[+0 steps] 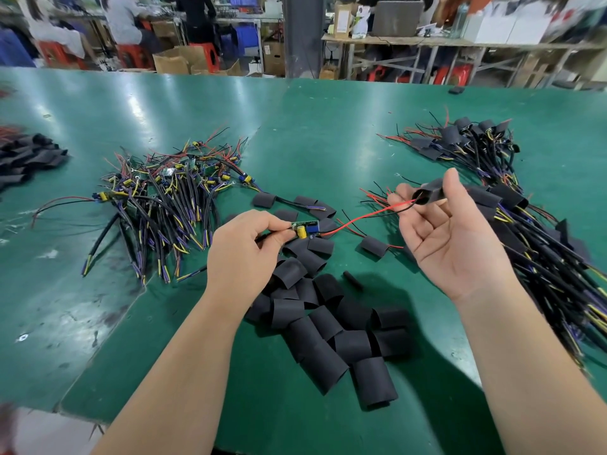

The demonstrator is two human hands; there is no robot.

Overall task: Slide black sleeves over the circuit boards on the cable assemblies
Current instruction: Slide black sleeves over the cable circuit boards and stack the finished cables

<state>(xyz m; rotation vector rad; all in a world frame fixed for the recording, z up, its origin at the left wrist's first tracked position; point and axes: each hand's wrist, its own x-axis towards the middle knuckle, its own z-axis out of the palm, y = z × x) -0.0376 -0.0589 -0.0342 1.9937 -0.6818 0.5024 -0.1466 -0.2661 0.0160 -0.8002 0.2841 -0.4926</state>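
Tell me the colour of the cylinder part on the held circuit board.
The cylinder part is yellow; head view shows it.

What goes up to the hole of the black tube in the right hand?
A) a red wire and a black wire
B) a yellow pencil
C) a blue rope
A: the red and black wires from the circuit board held by the left hand run to the open end of the black sleeve pinched by the right hand.

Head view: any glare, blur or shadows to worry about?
Head view: pale glare streaks on the green table; head view: background and frame edges blurred, circuit board and black sleeve sharp; head view: soft shadow falls beside the sleeve pile.
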